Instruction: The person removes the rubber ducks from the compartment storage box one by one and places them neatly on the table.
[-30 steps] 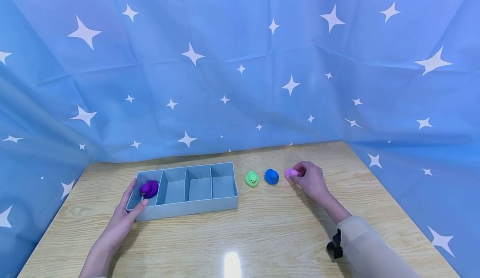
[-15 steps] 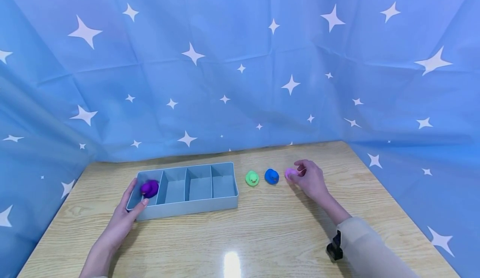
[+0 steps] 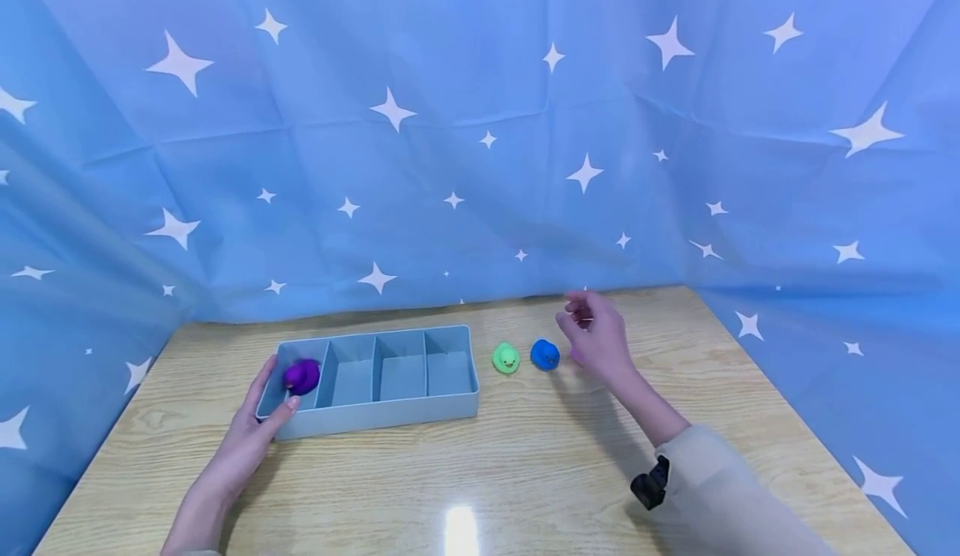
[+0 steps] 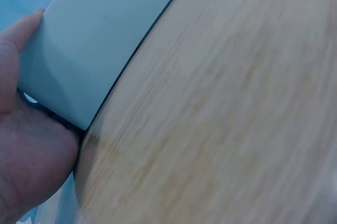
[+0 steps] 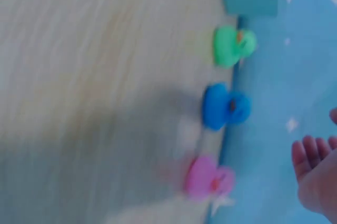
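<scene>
My left hand (image 3: 246, 443) holds the left end of a grey-blue box with compartments (image 3: 378, 416), thumb over the front edge and fingers at the end wall. In its leftmost compartment sits a purple rubber duck (image 3: 303, 378). My right hand (image 3: 600, 339) hovers above the table with loosely bent fingers and nothing in them. Below it stands a pink rubber duck (image 5: 202, 177), mostly hidden by the hand in the head view but plain in the right wrist view. To its left are a blue rubber duck (image 3: 545, 355) and a green rubber duck (image 3: 506, 359).
The wooden table (image 3: 375, 489) bears everything. A blue curtain with white stars (image 3: 465, 139) hangs along its back and sides. A black wrist mount (image 3: 650, 483) sits at the right sleeve.
My right hand has let go of the pink duck and lifted away, up and slightly left. The duck stays on the table. My left hand keeps its hold on the box.
</scene>
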A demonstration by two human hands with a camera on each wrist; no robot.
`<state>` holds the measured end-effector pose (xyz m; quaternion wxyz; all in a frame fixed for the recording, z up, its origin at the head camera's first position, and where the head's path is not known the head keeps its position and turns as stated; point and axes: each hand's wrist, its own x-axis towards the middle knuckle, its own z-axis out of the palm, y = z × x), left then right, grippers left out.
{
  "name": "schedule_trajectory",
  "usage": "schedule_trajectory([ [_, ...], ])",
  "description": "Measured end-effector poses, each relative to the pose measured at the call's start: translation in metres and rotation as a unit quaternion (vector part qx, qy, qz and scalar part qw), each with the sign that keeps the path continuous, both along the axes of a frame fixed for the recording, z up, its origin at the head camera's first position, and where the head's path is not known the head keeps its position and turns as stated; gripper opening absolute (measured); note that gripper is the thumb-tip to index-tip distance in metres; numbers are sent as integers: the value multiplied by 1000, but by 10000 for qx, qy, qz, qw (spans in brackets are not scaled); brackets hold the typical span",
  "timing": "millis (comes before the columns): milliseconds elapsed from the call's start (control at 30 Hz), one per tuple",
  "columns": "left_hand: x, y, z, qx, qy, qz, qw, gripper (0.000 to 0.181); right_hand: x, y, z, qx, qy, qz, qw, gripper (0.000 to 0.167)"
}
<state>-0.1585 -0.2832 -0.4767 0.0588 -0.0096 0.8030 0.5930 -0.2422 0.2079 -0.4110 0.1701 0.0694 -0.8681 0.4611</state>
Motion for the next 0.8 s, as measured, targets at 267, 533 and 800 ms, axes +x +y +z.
schedule_trajectory([
  [267, -1, 2, 1, -26, -55, 55, 10000, 87, 6, -63, 11, -648, -108, 693, 9954, 27],
  [533, 0, -1, 2, 1, -2, 111, 9999, 87, 12, -135, 7, -725, 282, 1676, 9828, 22],
  [800, 0, 2, 0, -27, -80, 194, 9998, 88, 18, -178, 2, -725, 165, 2050, 9759, 28],
])
